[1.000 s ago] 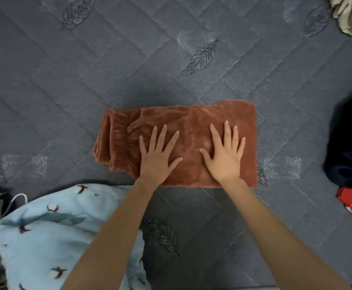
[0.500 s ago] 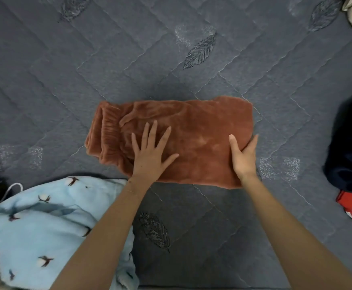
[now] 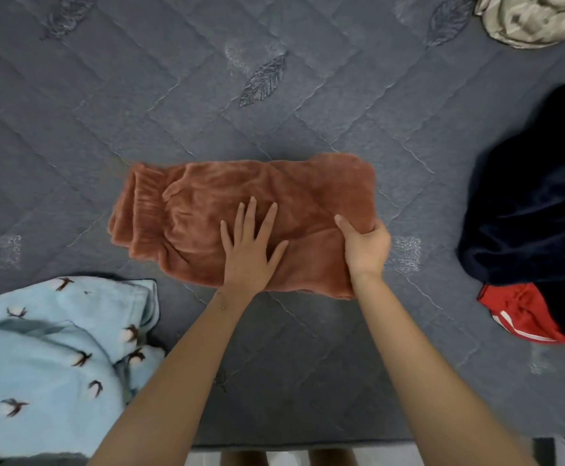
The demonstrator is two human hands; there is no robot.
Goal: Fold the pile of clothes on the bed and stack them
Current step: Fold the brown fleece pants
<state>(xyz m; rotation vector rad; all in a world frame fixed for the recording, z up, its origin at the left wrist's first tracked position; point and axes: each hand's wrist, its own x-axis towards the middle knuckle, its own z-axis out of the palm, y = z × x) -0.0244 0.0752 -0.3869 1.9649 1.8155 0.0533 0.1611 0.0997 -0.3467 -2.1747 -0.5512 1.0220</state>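
the rust-brown fleece garment (image 3: pixel 257 190), folded into a long flat bundle, lies on the grey quilted bed cover (image 3: pixel 207 95). its ribbed waistband end bunches at the left; how many layers lie underneath cannot be made out. the left hand (image 3: pixel 249 253) lies flat on the garment's near middle, fingers straight and spread, pressing down without gripping. the right hand (image 3: pixel 366 250) grasps the garment's right end: the thumb lies on top, while the other fingers curl under the edge and are hidden by the cloth.

to the left of the garment and nearer the person lies a light blue garment (image 3: pixel 39 348) printed with small dark birds, cut off by the left edge. well to the garment's right sits a dark navy heap (image 3: pixel 536 213), its folds too dark to read. a red piece (image 3: pixel 523 314) with white stripes pokes from under that heap. far beyond the garment, to the right, a beige cloth (image 3: pixel 536 18) is cropped by the top edge.
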